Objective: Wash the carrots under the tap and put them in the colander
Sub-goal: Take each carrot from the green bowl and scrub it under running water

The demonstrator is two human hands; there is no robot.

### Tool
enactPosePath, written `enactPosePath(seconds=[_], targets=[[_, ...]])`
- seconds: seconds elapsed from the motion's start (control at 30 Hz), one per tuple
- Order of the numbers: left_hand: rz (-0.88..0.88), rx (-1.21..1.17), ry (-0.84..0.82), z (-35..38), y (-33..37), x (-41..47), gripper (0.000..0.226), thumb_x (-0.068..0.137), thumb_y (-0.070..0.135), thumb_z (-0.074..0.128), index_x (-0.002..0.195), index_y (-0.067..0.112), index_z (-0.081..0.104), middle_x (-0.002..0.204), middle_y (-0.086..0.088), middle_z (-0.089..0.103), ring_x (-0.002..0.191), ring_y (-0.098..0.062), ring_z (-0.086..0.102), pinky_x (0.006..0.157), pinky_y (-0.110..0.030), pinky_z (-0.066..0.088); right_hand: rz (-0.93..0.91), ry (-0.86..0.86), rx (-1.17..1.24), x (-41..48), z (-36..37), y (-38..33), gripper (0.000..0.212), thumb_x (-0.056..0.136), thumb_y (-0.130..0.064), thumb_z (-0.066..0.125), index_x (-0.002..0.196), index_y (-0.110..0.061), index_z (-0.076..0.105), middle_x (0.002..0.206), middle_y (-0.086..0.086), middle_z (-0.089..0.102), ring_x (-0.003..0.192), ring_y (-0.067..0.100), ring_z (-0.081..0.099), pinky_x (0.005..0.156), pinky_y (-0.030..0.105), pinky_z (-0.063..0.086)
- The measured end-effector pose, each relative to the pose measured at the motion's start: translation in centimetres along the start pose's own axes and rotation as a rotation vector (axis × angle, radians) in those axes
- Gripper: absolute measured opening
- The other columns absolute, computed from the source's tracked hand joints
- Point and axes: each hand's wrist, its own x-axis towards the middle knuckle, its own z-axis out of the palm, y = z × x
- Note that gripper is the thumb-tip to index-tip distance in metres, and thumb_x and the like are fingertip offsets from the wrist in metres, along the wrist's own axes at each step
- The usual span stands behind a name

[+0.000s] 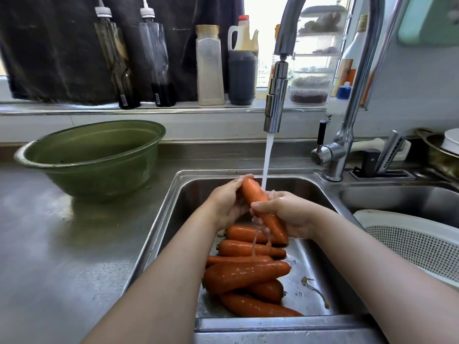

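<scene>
A steel counter (62, 244) runs under a sill lined with bottles (210, 65), with a green basin (94, 155) at far left. In the sink (173, 194) the tap (275, 103) runs onto one carrot (255, 194). The left hand (228, 202) curls round its far end and the right hand (290, 212) grips its middle. Washing seems to be at an early stage: a pile (246, 274) waits below, and the colander (409, 247), near right, shows none. Next, the slippery carrot needs a firm carry rightward.

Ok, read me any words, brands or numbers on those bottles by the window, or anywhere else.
No text can be read.
Sticker on left squeeze bottle: barcode, too small.
Sticker on right squeeze bottle: barcode, too small.
Orange label on the tall bottle at right: blurred.
</scene>
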Motion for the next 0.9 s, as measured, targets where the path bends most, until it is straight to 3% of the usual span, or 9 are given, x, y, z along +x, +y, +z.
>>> enactPosePath(seconds=[0.07,0.17,0.3,0.43,0.53,0.6,0.73,0.8,0.9], targets=[[-0.038,-0.073,-0.018,-0.1,0.2,0.1,0.043,0.113,0.032,0.033,0.138,0.011,0.061,0.135,-0.022,0.062,0.122,-0.036,0.064,0.093,-0.047,0.058,0.006,0.094,-0.042,0.4,0.3,0.0,0.037,0.1,-0.042,0.063,0.114,-0.007,0.062,0.076,0.007,0.061,0.057,0.015,0.053,0.049,0.026,0.046],[-0.099,-0.141,-0.043,-0.8,0.4,0.3,0.047,0.112,0.033,0.031,0.149,0.01,0.049,0.148,-0.017,0.057,0.135,-0.039,0.055,0.103,-0.062,0.05,0.007,0.217,0.04,0.9,0.0,-0.4,0.067,0.1,-0.071,0.04,0.113,-0.01,0.064,0.067,0.003,0.057,0.047,0.013,0.045,0.039,0.022,0.038],[-0.139,-0.291,-0.098,-0.7,0.4,0.2,0.055,0.111,0.043,0.028,0.155,0.013,0.04,0.158,-0.018,0.044,0.146,-0.043,0.04,0.113,-0.072,0.033,0.025,0.278,0.073,0.7,-1.4,-0.5,0.074,0.106,-0.067,0.021,0.107,-0.005,0.063,0.064,0.007,0.058,0.043,0.016,0.046,0.04,0.024,0.039],[-0.138,-0.347,-0.12,1.5,-0.3,-0.2,0.053,0.111,0.042,0.028,0.147,0.008,0.047,0.153,-0.022,0.049,0.144,-0.041,0.044,0.115,-0.066,0.033,0.011,0.373,0.111,0.9,-2.2,-0.1,0.053,0.111,-0.048,0.036,0.102,-0.003,0.062,0.069,0.009,0.061,0.048,0.018,0.054,0.042,0.025,0.045],[-0.107,-0.314,-0.06,3.5,-1.1,-0.1,0.031,0.112,0.016,0.035,0.132,0.009,0.057,0.14,-0.019,0.058,0.131,-0.037,0.057,0.097,-0.051,0.054,-0.003,0.327,0.09,0.8,-2.8,0.1,0.013,0.105,-0.014,0.055,0.108,-0.004,0.062,0.075,0.01,0.063,0.055,0.017,0.058,0.049,0.028,0.05],[-0.077,-0.212,0.011,4.0,-1.9,0.3,0.034,0.108,-0.004,0.035,0.123,0.013,0.061,0.126,-0.017,0.063,0.118,-0.037,0.066,0.085,-0.044,0.061,-0.038,0.308,0.03,0.8,-2.9,0.5,0.016,0.101,-0.006,0.058,0.116,-0.005,0.064,0.085,0.015,0.064,0.059,0.017,0.058,0.05,0.029,0.05],[-0.009,0.072,0.036,3.6,-2.4,0.3,0.056,0.095,-0.019,0.034,0.126,0.017,0.063,0.089,-0.014,0.072,0.072,-0.025,0.07,0.057,-0.034,0.059,-0.086,0.324,-0.085,0.9,-2.0,1.0,0.035,0.105,-0.04,0.058,0.112,-0.007,0.065,0.074,0.007,0.061,0.048,0.014,0.052,0.042,0.026,0.044],[0.011,0.188,0.029,3.3,-1.9,0.1,0.053,0.088,-0.016,0.035,0.121,0.011,0.066,0.066,-0.013,0.062,0.054,-0.024,0.059,0.059,-0.034,0.049,-0.106,0.356,-0.183,1.1,-1.3,0.9,0.049,0.103,-0.055,0.053,0.107,-0.008,0.064,0.072,0.006,0.06,0.045,0.015,0.052,0.041,0.026,0.043],[-0.045,0.158,-0.008,2.7,-1.2,-0.2,0.029,0.106,0.018,0.04,0.101,0.009,0.068,0.074,-0.013,0.061,0.062,-0.026,0.058,0.07,-0.04,0.054,-0.102,0.348,-0.261,1.2,-0.6,0.9,0.064,0.105,-0.063,0.037,0.107,-0.005,0.065,0.067,0.01,0.061,0.046,0.019,0.054,0.043,0.028,0.046]])
